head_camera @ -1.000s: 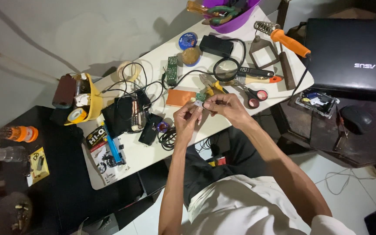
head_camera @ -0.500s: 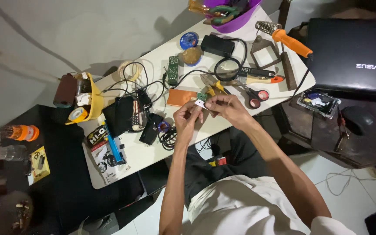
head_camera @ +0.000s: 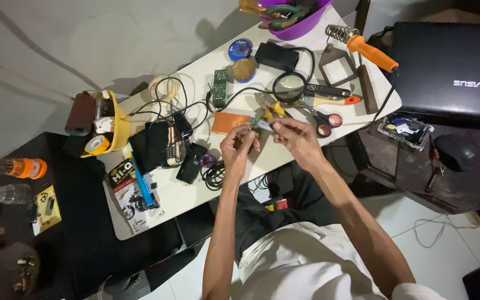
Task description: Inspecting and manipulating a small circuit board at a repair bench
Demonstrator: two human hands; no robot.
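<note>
Both hands meet just below the orange pad (head_camera: 230,122): left hand (head_camera: 238,149) and right hand (head_camera: 294,140) pinching one small pale part (head_camera: 263,125) between fingertips, red-handled scissors (head_camera: 322,118) to its right.

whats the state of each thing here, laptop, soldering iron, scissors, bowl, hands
laptop: lid shut
soldering iron: resting in its coil stand
scissors: lying flat, blades closed
purple bowl: filled with tools
left hand: pinching a small part
right hand: pinching the same small part

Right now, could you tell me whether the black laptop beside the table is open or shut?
Shut: the laptop shows only its flat black lid, with no screen or keyboard visible.
</note>
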